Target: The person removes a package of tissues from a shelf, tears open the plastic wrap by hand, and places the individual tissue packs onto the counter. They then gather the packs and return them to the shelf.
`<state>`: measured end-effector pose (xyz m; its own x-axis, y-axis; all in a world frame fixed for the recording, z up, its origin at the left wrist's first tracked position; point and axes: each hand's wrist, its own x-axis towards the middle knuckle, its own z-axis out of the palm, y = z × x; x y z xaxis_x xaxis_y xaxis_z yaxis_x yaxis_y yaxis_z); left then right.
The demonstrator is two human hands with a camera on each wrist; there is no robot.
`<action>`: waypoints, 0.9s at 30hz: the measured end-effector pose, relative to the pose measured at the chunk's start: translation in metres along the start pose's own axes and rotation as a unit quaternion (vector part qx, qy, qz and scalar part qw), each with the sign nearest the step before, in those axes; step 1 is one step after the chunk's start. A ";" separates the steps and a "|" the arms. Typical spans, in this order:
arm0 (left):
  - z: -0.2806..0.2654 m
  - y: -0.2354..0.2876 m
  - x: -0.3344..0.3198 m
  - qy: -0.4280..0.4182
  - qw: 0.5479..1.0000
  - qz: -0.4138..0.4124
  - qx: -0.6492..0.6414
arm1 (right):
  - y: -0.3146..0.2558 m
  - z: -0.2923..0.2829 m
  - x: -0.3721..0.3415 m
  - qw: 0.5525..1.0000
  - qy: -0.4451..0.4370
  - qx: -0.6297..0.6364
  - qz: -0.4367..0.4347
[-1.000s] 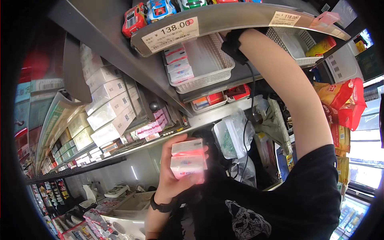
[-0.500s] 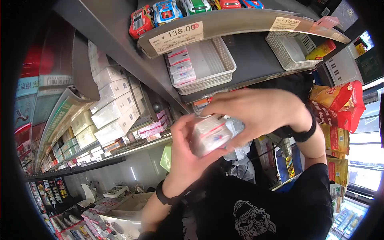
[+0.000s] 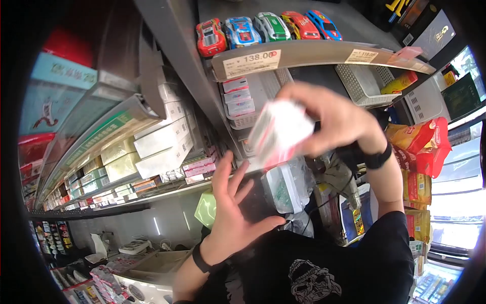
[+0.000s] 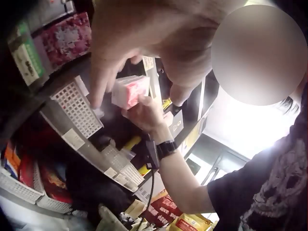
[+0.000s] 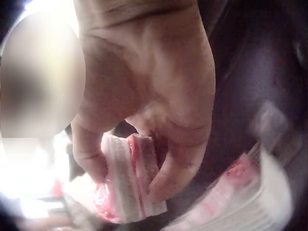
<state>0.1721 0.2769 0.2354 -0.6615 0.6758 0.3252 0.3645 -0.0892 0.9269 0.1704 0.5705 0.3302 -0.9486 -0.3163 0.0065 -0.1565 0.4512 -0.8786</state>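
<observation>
A stack of white and red wrapped packs [image 3: 284, 129] is pinched between the thumb and fingers of the right hand [image 3: 336, 121], in front of a white basket [image 3: 245, 120]. The right wrist view shows the same packs [image 5: 127, 178] gripped by the right hand [image 5: 144, 91]. Similar packs [image 3: 238, 96] lie in the basket's left part. Below the held packs, the left hand [image 3: 235, 213] has its fingers spread and holds nothing.
Toy cars [image 3: 273, 26] line the shelf above, behind a price strip [image 3: 314, 52]. A second basket [image 3: 362, 86] holds a yellow tube [image 3: 400, 82]. Boxes [image 3: 162, 152] fill shelves at the left; red bags [image 3: 422, 144] hang at the right.
The right hand came down from the basket shelf to the packs in the left hand, then lifted them up toward the basket. The left hand has let go and its fingers have spread.
</observation>
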 end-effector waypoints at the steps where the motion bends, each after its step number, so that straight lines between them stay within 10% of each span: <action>1: -0.003 -0.003 -0.009 -0.005 1.000 -0.005 0.000 | 0.021 -0.016 0.004 0.998 0.043 -0.017 0.039; 4: -0.021 -0.003 -0.029 -0.159 0.982 -0.102 -0.013 | 0.068 -0.042 0.034 0.973 0.170 -0.153 0.020; 10: -0.018 0.000 -0.039 -0.243 0.964 -0.046 0.100 | 0.128 -0.056 0.110 0.929 0.188 -0.317 0.040; 27: -0.041 -0.012 -0.051 -0.243 0.962 -0.073 0.104 | 0.137 -0.051 0.120 0.981 0.177 -0.016 0.080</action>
<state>0.1744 0.2134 0.2149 -0.3504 0.9364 0.0211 0.4479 0.1478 0.8818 0.0216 0.6367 0.2346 -0.9969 0.0677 0.0405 -0.0014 0.4985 -0.8669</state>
